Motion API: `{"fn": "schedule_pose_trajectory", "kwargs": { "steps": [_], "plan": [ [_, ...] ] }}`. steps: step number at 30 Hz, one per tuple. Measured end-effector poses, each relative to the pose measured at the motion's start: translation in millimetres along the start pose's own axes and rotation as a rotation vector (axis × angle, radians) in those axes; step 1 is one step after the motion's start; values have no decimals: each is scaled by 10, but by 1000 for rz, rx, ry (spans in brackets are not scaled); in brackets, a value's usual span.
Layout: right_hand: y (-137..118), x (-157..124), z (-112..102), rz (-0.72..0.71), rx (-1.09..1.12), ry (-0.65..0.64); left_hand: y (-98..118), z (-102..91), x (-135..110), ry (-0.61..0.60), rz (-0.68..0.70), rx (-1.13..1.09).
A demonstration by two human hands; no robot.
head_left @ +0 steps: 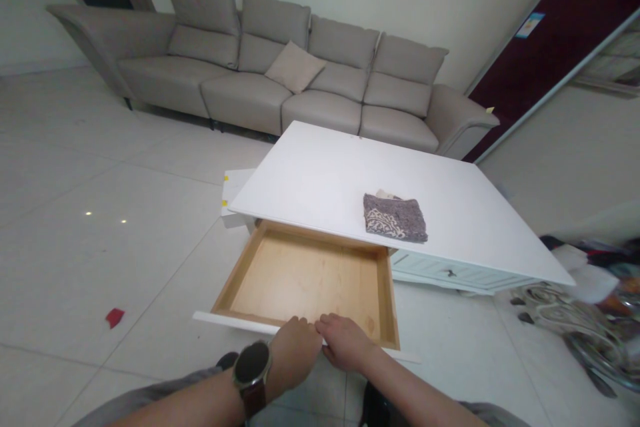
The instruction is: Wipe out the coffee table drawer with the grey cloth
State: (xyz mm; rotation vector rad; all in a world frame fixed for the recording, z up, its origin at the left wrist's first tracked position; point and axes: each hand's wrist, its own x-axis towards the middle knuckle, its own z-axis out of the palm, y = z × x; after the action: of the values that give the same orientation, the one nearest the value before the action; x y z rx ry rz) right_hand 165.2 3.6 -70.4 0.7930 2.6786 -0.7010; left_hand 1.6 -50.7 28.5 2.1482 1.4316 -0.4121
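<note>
A wooden drawer (310, 273) is pulled out toward me from the white coffee table (320, 173), and its inside is bare. My left hand (299, 352), with a watch (253, 363) on the wrist, is closed over the middle of the drawer's white front edge. Right beside it, my right hand (346, 341) also has its fingers curled on that edge. The undersides of both grips are hidden. On the tabletop, behind the drawer's right side, lies a folded grey-brown cloth (395, 219) with a cream pattern.
Behind the table runs a long grey sofa (250, 93) with a beige cushion (295, 68). A white box (235, 193) stands at the table's left. The floor has a red scrap (115, 317) at left and piled items (575, 313) at right. A second drawer (450, 272) is closed.
</note>
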Motion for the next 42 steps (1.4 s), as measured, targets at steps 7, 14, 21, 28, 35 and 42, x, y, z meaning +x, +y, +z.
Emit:
{"fn": "schedule_pose_trajectory", "kwargs": {
  "steps": [7, 14, 21, 28, 35, 42],
  "plan": [
    [21, 20, 43, -19, -10, 16, 39, 37, 52, 22, -13, 32],
    [20, 12, 45, -22, -17, 30, 23, 100, 44, 75, 2, 28],
    [-7, -98, 57, 36, -34, 46, 10, 169, -29, 68, 15, 86],
    [88, -271, -181, 36, -57, 33, 15, 246, -87, 110, 12, 139],
    [673, -505, -694, 264, -73, 491, 122, 415, 24, 185, -73, 130],
    [1467, -297, -1317, 578, -379, 614, 217, 448, 83, 169, -107, 101]
  ]
}}
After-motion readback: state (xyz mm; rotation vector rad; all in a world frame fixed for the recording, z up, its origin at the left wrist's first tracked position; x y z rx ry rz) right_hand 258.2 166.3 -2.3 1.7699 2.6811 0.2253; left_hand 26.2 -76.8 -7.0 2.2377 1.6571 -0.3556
